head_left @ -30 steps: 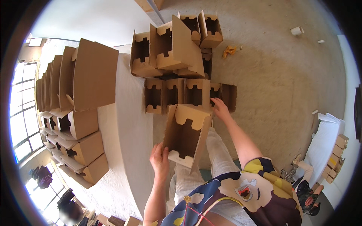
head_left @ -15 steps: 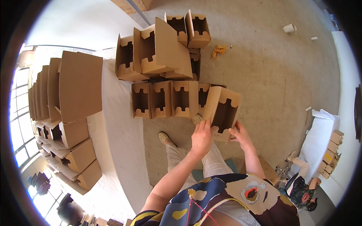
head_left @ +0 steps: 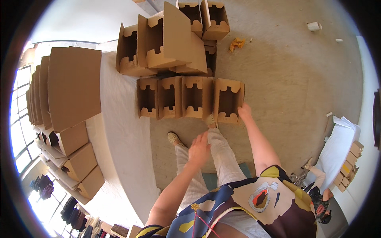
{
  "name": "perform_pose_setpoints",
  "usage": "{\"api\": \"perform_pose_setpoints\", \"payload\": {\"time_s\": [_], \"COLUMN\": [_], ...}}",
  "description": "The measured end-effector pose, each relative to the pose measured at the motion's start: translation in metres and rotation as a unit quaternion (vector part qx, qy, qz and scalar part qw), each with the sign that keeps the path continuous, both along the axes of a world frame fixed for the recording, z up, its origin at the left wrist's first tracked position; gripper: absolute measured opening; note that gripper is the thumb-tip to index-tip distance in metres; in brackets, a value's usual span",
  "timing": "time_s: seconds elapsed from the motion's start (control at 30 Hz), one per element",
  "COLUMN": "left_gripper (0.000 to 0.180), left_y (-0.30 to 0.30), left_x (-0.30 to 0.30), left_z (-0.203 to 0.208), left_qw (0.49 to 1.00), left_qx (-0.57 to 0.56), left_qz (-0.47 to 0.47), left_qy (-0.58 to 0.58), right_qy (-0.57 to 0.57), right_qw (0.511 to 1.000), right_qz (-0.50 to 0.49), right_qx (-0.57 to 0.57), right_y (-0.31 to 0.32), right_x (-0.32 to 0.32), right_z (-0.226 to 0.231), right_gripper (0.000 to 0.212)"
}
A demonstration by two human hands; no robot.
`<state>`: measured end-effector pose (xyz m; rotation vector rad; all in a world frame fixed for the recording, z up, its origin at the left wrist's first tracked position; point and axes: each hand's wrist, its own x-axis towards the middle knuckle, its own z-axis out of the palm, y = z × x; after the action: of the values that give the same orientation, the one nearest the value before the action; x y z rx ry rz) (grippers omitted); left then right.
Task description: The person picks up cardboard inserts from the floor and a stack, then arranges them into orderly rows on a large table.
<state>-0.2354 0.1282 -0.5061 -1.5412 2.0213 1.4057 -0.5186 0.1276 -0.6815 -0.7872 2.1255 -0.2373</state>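
My right hand (head_left: 245, 111) has its fingers closed on the right side wall of an open brown cardboard box (head_left: 229, 118), near its front corner. This box stands at the right end of a row, and its inside is dark. Left of it in the row come more open boxes, among them one box (head_left: 194, 112) with notched flaps and another box (head_left: 168, 112). My left hand (head_left: 199, 147) is apart from the boxes, over my legs, holding nothing. Its fingers are stretched out and slightly blurred.
Behind the row more open boxes (head_left: 170, 59) are stacked. A white-covered table (head_left: 125, 131) runs along the left, bearing piled cardboard boxes (head_left: 75, 87). Yellow scrap (head_left: 237, 44) and a white roll (head_left: 314, 26) lie on the floor. Another person (head_left: 320, 202) is at the far right.
The box held between both hands has moved left and away from me, to the row's right end. My left hand has let go and drawn back; my right hand stays on the box.
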Motion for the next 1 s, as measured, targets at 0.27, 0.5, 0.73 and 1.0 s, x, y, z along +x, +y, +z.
{"api": "perform_pose_setpoints", "payload": {"time_s": [0.27, 0.5, 0.73, 1.0], "left_gripper": [0.059, 0.054, 0.057, 0.041], "left_y": [0.043, 0.047, 0.023, 0.024], "left_x": [0.107, 0.132, 0.173, 0.311], "left_z": [0.005, 0.042, 0.141, 0.27], "left_qw": [0.994, 0.984, 0.947, 0.8], "left_qx": [-0.016, -0.051, -0.203, -0.433], "left_qz": [0.076, 0.167, 0.245, 0.409], "left_qy": [-0.081, -0.031, 0.042, 0.076], "right_qy": [-0.039, -0.111, -0.124, -0.222], "right_qw": [0.995, 0.992, 0.986, 0.963], "right_qz": [-0.031, -0.054, 0.096, 0.149], "right_qx": [0.085, 0.03, -0.051, 0.033], "right_y": [-0.032, -0.015, 0.022, -0.018], "right_x": [0.024, 0.034, 0.061, 0.214], "right_z": [-0.02, -0.002, 0.027, 0.178], "right_gripper": [0.092, 0.097, 0.012, 0.038]}}
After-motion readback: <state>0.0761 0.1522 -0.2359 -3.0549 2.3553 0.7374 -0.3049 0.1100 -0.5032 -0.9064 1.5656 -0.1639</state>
